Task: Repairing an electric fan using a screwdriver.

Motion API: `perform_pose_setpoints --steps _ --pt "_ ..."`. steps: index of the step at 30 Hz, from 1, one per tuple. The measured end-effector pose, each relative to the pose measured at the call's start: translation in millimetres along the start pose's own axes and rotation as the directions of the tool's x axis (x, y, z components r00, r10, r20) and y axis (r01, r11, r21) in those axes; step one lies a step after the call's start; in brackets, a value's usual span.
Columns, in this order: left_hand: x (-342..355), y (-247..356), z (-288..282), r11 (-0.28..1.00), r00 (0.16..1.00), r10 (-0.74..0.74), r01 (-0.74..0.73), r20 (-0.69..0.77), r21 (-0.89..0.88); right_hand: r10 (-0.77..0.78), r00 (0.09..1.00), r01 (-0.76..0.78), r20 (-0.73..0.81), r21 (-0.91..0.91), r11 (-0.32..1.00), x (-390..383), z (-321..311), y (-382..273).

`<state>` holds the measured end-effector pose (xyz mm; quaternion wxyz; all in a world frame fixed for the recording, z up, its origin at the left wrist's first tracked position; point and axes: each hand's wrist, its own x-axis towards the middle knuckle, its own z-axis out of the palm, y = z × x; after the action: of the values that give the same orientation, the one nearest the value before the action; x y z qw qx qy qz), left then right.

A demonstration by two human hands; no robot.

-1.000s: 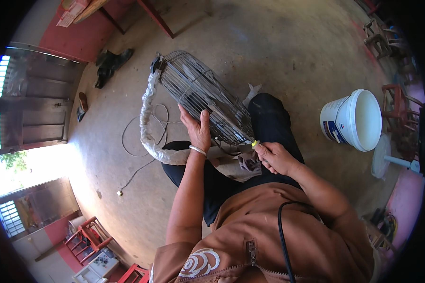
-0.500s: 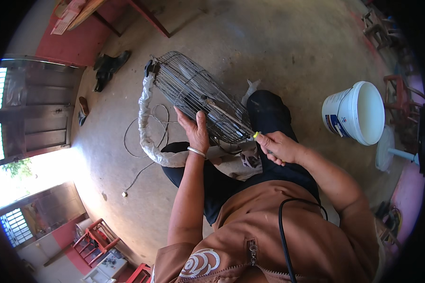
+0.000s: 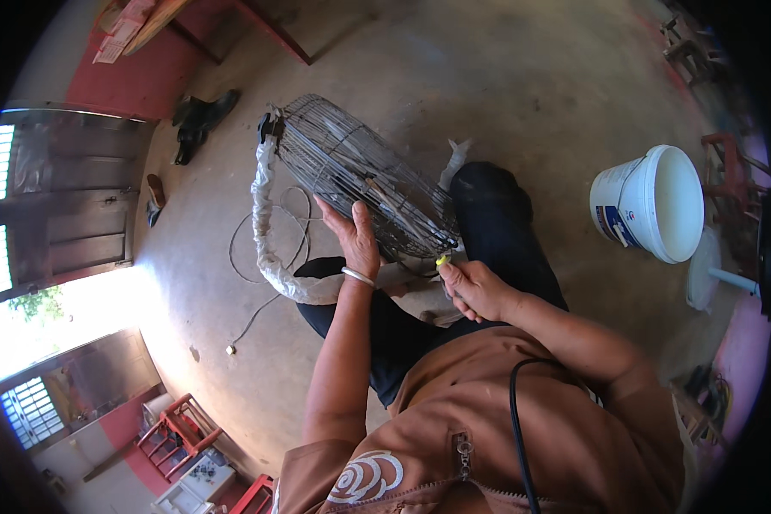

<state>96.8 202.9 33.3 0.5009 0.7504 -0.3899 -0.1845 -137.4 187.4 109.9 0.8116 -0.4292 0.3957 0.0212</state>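
A tilted floor fan with a grey wire cage (image 3: 338, 146) rests between my legs. Its bent frame (image 3: 261, 206) is wrapped in whitish plastic. My left hand (image 3: 357, 240) lies against the near side of the cage, fingers stretched and thumb apart. Closed round the yellow-green handle of what looks like a long screwdriver (image 3: 443, 259), my right hand (image 3: 478, 291) is by the cage's lower right rim. The tool's thin shaft runs up toward the cage wires; its tip cannot be made out among them.
A power cord (image 3: 250, 330) loops over the floor left of the fan. At the right stands a white bucket (image 3: 681, 206), with a white lid (image 3: 703, 270) beside it. Dark boots (image 3: 204, 120) lie at upper left. Red chairs (image 3: 180, 428) stand at lower left.
My right hand has moved left and slightly down with the screwdriver, whose handle is now nearer the cage's lower rim. The left hand stays against the cage.
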Motion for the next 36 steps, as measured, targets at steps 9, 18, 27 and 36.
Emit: perform_pose_setpoints --steps 9,18,27,36 --pt "2.1 2.4 0.2 1.0 1.0 0.008 -0.008 -0.021 0.013 -0.386 0.912 0.383 -0.14 -0.047 0.923 63.3 17.9 46.8" --pt "1.6 0.8 -2.1 0.998 0.999 0.043 -0.045 -0.028 -0.042 -0.172 0.944 0.127 -0.283 -0.171 0.977 3.0 19.7 38.1" --pt "-0.1 2.8 -3.5 0.999 1.0 0.002 -0.002 0.003 -0.052 -0.452 0.841 0.101 -0.297 -0.735 0.67 -31.1 -15.9 -7.7" --pt "-0.2 4.1 -1.7 0.999 1.0 0.004 -0.004 -0.009 -0.034 -0.372 0.872 0.019 -0.318 -0.738 0.675 -25.5 -10.5 -27.8"
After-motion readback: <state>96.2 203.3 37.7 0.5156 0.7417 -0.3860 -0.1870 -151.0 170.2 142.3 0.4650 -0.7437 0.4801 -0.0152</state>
